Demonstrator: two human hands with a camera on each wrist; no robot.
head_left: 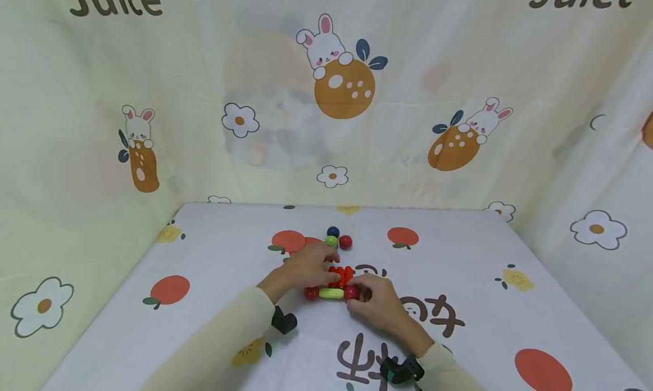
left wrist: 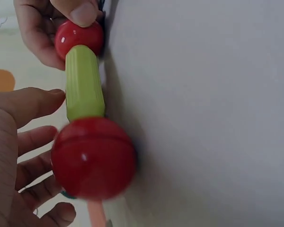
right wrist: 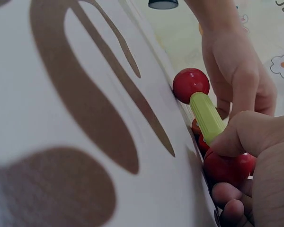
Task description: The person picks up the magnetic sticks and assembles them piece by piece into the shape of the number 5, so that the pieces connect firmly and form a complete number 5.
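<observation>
A yellow-green ribbed rod [head_left: 331, 293] lies between two red balls, the left ball [head_left: 311, 293] and the right ball [head_left: 351, 292], joined in a dumbbell shape. My right hand [head_left: 380, 303] grips the right ball with thumb and fingers, plainly so in the right wrist view [right wrist: 227, 165]. Just beyond the rod, several red rods [head_left: 340, 276] stand side by side, partly covered by my left hand [head_left: 308, 265]. In the left wrist view, that hand's fingers are loosely spread beside the yellow-green rod [left wrist: 85, 85]; whether the thumb touches it I cannot tell.
Farther back on the table are a dark blue ball [head_left: 333, 231], a light green ball [head_left: 331, 241] and another red ball [head_left: 346, 242]. A printed cloth [head_left: 204, 323] covers the table. Behind it hangs a patterned curtain [head_left: 275, 187].
</observation>
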